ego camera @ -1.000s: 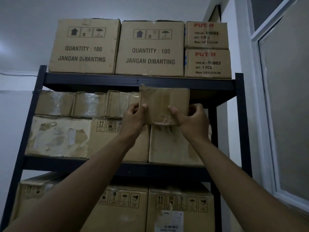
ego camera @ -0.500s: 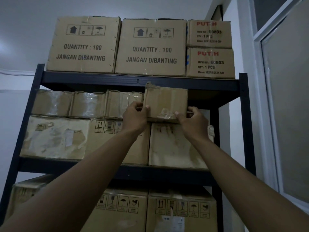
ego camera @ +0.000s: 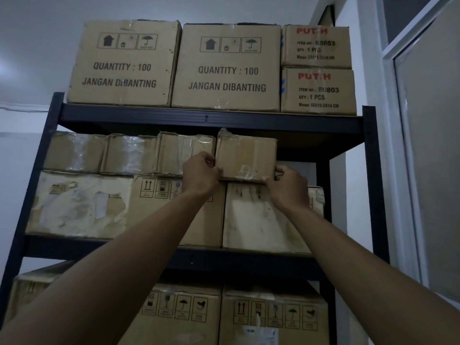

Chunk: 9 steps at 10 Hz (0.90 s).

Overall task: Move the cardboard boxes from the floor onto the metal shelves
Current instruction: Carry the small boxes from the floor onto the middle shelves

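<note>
A small taped cardboard box sits on top of a larger worn box on the middle level of the dark metal shelf. It stands at the right end of a row of three similar small boxes. My left hand grips its lower left corner. My right hand grips its lower right corner, fingers curled round the edge. Both arms reach up from below.
Two big "QUANTITY : 100" boxes and two stacked "PUTIH" boxes fill the top level. More boxes stand on the lower level. A gap stays open right of the small box. A white-framed door is at right.
The small box has moved from in front of the shelf back and down onto the larger box, beside the row. Both hands have stayed on its lower corners.
</note>
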Each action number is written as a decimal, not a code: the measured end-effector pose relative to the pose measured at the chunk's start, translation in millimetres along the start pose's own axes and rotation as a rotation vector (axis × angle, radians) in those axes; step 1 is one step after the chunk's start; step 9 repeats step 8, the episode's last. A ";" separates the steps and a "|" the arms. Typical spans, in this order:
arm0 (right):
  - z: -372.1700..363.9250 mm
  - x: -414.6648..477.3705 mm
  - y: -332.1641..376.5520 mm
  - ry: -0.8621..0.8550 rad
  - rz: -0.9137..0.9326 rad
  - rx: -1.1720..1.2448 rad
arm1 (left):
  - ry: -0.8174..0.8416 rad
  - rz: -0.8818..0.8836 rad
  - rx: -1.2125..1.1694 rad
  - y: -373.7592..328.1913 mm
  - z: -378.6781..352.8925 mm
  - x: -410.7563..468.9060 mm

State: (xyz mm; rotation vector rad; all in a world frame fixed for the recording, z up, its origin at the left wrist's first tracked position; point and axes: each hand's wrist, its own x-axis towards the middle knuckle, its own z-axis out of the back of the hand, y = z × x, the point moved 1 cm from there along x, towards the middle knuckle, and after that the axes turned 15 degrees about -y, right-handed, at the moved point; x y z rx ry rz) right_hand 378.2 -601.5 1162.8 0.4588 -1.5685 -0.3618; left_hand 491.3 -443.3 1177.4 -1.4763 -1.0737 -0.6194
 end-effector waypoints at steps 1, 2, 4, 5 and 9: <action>-3.9 -0.3 -5.1 0.001 -0.001 -0.009 | -0.005 -0.031 0.021 1.6 -2.9 0.7; -7.2 -1.5 -6.3 -0.022 0.021 -0.033 | -0.018 -0.052 0.032 4.7 -6.1 1.1; -15.6 -1.5 -11.1 -0.030 0.034 -0.055 | 0.006 -0.056 0.036 7.9 -6.7 2.8; -18.3 -1.3 -13.9 -0.027 0.034 -0.050 | 0.024 -0.052 0.020 10.6 -5.6 1.9; -11.3 -12.6 -12.4 -0.001 0.029 -0.003 | 0.117 -0.030 -0.095 18.2 7.0 -5.3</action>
